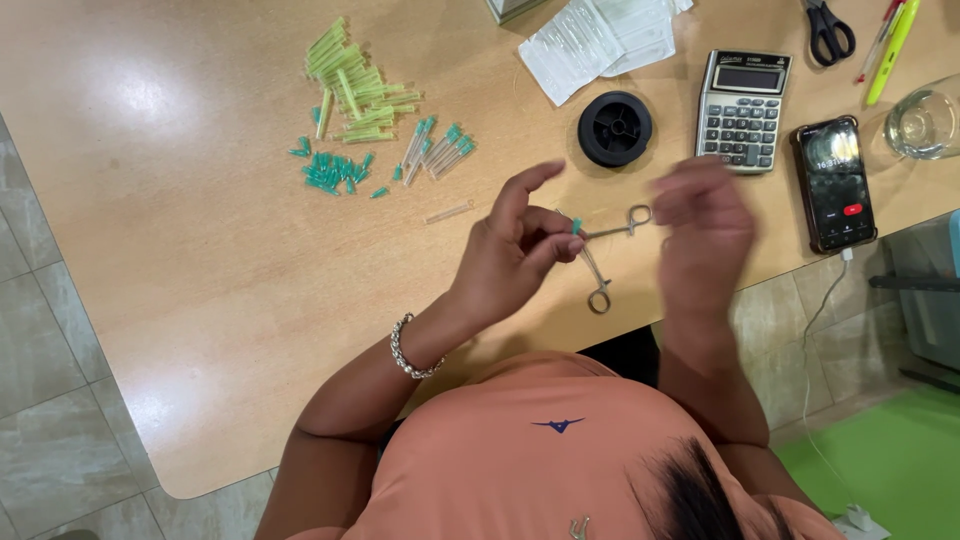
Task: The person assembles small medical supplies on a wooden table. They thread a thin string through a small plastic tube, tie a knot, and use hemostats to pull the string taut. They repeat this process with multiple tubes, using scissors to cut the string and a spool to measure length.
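My left hand (pixel 515 250), with a beaded bracelet on the wrist, pinches a small teal-tipped needle piece (pixel 576 225) between thumb and fingers, the index finger raised. Just right of it, metal ring-handled forceps (pixel 603 262) lie on the wooden table (pixel 220 260), jaws toward the teal piece. My right hand (pixel 702 228) hovers blurred over the forceps' upper ring, fingers curled; whether it holds anything is unclear.
A heap of yellow-green caps (pixel 355 85), loose teal hubs (pixel 330 172), teal-hubbed needles (pixel 440 150) and a clear tube (pixel 448 212) lie at the left. Behind are a black spool (pixel 615 128), calculator (pixel 742 108), phone (pixel 833 183), glass (pixel 922 122), scissors (pixel 828 30), pens (pixel 890 40) and white packets (pixel 600 35).
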